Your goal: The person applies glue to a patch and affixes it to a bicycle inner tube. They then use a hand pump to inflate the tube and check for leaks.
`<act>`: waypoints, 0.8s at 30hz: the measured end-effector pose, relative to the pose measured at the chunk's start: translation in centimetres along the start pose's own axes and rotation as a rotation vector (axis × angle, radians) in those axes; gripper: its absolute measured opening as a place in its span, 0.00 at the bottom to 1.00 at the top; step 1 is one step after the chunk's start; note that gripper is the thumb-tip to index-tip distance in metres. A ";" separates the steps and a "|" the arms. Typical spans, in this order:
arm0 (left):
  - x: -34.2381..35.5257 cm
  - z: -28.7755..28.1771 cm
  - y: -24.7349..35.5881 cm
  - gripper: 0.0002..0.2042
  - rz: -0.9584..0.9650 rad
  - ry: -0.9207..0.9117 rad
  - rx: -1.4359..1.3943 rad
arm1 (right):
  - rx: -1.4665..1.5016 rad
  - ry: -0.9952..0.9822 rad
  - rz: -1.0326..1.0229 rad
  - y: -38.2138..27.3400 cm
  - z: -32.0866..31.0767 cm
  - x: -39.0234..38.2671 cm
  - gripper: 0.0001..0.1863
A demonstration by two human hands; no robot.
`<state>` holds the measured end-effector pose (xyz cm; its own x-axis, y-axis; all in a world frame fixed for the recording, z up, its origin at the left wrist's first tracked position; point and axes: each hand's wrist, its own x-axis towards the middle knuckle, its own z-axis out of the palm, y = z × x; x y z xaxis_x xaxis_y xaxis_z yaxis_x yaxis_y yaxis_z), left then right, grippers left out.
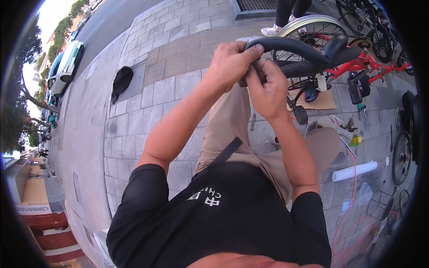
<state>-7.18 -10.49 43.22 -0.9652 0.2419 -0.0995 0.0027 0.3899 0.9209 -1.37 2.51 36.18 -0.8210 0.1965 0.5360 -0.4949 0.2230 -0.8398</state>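
Both of my hands are raised in front of me, close together, at a smooth black inner tube that looks plump and curves away to the right. My left hand pinches its near end, thumb on top. Just below, my right hand has its fingers curled and closed on the tube's lower part; the exact grip is partly hidden. Behind the tube are a black treaded tire and a spoked wheel with a silver rim. A red bicycle frame lies beyond, to the right.
A cardboard sheet lies under bike parts. Rightward are a yellow bottle, a white roll, a red hose and a loose wheel. A bystander's shoe is ahead; a black bag-like item lies left.
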 end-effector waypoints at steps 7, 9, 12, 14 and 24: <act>-0.4 -1.6 -2.2 0.21 -0.049 -0.153 -0.401 | 0.774 -0.112 0.613 1.7 -1.5 1.0 0.10; -0.4 -2.0 -2.4 0.20 -0.061 -0.221 -0.485 | 0.799 -0.103 0.628 2.0 -1.2 1.4 0.11; -0.8 -1.8 -2.5 0.19 -0.039 -0.209 -0.527 | 0.861 -0.087 0.653 1.9 -1.0 1.7 0.11; -1.1 -1.4 -2.7 0.18 0.018 -0.173 -0.515 | 0.825 -0.007 0.598 0.8 -0.5 1.5 0.11; -4.5 -1.4 -1.2 0.13 0.300 -0.029 -0.214 | 0.684 -0.081 0.442 -1.2 -1.2 1.2 0.11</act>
<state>-3.20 -13.27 43.12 -0.9220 0.3431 0.1794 0.2270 0.1038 0.9683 -1.45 3.68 37.94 -0.9861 0.0541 0.1574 -0.1634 -0.4956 -0.8531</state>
